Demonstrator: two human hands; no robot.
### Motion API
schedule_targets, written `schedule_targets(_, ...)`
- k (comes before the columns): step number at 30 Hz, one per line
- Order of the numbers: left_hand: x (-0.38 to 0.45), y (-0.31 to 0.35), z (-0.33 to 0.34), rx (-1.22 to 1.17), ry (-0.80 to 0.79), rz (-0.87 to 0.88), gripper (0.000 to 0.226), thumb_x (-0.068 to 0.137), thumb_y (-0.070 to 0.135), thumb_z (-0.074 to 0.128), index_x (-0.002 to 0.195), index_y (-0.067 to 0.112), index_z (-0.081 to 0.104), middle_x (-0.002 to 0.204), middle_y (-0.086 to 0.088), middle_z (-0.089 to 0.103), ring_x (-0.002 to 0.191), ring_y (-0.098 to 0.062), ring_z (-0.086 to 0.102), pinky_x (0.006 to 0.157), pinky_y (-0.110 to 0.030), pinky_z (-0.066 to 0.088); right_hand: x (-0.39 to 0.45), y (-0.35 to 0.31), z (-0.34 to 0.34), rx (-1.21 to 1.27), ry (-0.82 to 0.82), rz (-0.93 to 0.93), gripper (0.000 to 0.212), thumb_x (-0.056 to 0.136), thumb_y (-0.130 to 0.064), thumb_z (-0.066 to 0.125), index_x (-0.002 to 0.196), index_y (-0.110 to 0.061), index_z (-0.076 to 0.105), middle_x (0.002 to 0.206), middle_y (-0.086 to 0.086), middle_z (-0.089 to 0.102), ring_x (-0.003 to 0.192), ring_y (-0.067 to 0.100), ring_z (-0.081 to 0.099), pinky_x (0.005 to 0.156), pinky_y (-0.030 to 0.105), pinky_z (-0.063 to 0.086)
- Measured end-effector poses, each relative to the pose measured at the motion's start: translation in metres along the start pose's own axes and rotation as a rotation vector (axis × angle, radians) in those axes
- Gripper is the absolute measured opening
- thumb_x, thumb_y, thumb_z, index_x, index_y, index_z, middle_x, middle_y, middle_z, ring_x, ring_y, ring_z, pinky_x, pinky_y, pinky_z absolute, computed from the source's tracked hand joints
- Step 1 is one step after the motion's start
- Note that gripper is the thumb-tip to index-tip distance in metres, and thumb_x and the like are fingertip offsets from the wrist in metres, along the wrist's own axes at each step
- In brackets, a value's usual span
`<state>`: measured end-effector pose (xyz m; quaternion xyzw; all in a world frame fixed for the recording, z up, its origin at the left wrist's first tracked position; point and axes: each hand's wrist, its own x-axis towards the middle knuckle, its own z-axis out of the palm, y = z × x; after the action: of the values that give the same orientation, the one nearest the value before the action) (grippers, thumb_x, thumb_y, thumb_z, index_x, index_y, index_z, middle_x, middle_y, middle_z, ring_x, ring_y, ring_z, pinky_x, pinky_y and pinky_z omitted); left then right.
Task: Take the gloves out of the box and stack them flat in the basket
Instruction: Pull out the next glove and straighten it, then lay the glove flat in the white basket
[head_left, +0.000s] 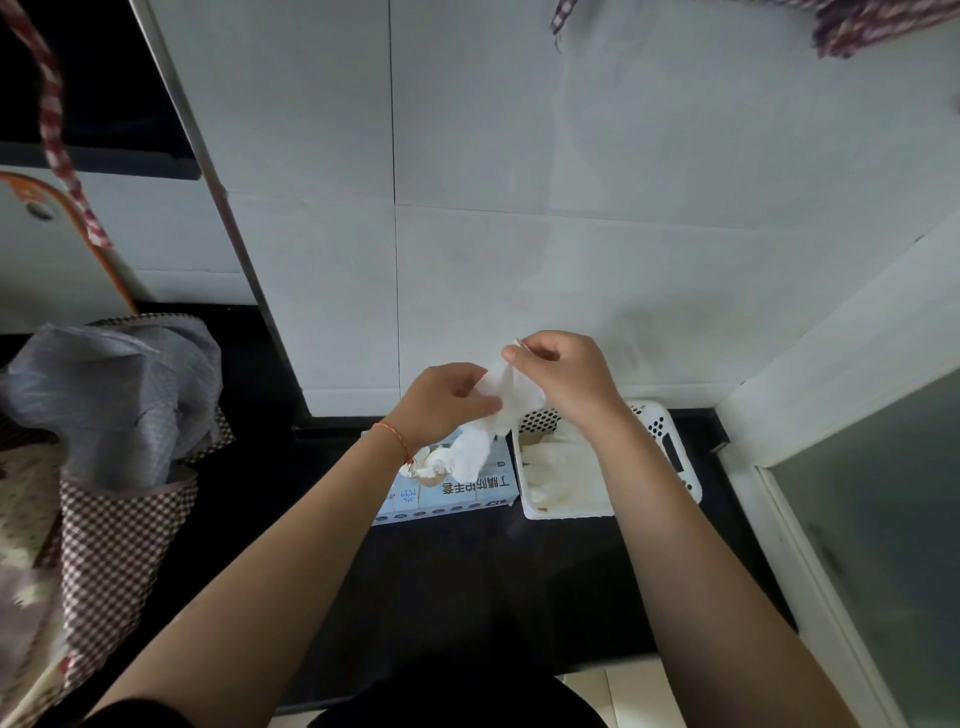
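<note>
Both our hands, left hand (447, 400) and right hand (558, 376), pinch one crumpled white glove (491, 415); left bunched, it won't stack flat in the basket (670, 447) below.

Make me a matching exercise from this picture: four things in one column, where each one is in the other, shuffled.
Things:
1. white glove
2. glove box
3. white basket
4. checked bag

Places:
A. far left, holding a grey plastic bag
B. right of the box, gloves already inside
C. pinched between the left hand and right hand
D. on the dark counter, under the left wrist

Pairs: 1-C, 2-D, 3-B, 4-A
</note>
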<state>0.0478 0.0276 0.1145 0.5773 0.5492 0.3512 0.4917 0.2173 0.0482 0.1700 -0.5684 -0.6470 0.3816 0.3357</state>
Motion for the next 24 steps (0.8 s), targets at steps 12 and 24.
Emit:
schedule_targets(12, 0.017, -0.009, 0.002, -0.243, -0.015, -0.172, 0.017, 0.088, 0.023, 0.07, 0.075, 0.013, 0.067, 0.062, 0.003, 0.057, 0.056, -0.011, 0.052, 0.058, -0.022, 0.044, 0.003, 0.053, -0.017, -0.125, 0.141, 0.144, 0.04, 0.099, -0.029, 0.053, 0.067, -0.007, 0.05, 0.06, 0.002, 0.044, 0.054, 0.013, 0.039, 0.054, 0.027, 0.031)
schedule_targets(24, 0.08, -0.052, 0.093, 0.387, -0.111, -0.274, 0.016, 0.09, 0.022, 0.061, 0.093, 0.011, 0.073, 0.075, 0.002, 0.062, 0.067, -0.014, 0.055, 0.059, -0.022, 0.041, -0.012, 0.169, -0.058, 0.018, -0.18, 0.472, 0.013, 0.091, -0.002, 0.057, 0.097, -0.013, 0.059, 0.105, 0.017, 0.064, 0.075, 0.015, 0.061, 0.065, 0.019, 0.053)
